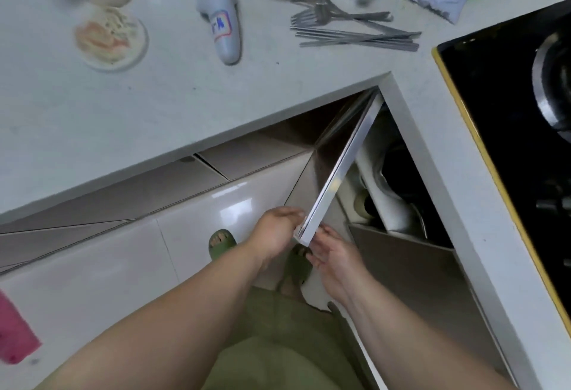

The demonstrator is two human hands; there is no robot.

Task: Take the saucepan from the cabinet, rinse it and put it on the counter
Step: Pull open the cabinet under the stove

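The cabinet door (340, 158) under the counter corner stands swung out, seen edge-on. My left hand (276, 229) grips the door's outer edge from the left. My right hand (332, 255) lies against the same edge from the right, with its fingers loosely straight. Behind the door, the open cabinet (398, 232) shows shiny metal cookware (387, 182) in the dark. I cannot tell which piece is the saucepan, as most of the inside is hidden.
On the white counter (173, 102) lie forks and chopsticks (349, 29), a white handheld device (222, 16), a used plate (109, 40) and jars and bags at the back. A black hob (500, 130) carrying a pan sits on the right. My slippered feet stand on the tile floor (102, 269).
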